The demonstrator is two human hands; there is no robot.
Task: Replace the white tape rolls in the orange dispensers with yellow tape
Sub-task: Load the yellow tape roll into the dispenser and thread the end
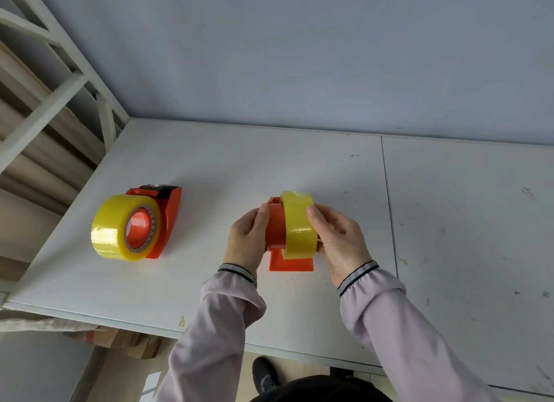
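An orange dispenser [277, 230] stands near the middle of the white table [209, 161]. A yellow tape roll [298, 226] sits partway on its orange hub. My left hand [247, 236] grips the dispenser's left side, thumb on top. My right hand [338, 239] holds the yellow roll from the right, thumb on its outer face. At the left, a second orange dispenser [169, 212] lies with a yellow tape roll [118, 229] fitted on its hub. No white tape roll is in view.
The table meets a pale wall at the back. A white metal frame [60, 80] with shelves rises at the left. Cardboard boxes [120, 338] lie under the table's front left edge. My shoe [265, 374] shows below the front edge.
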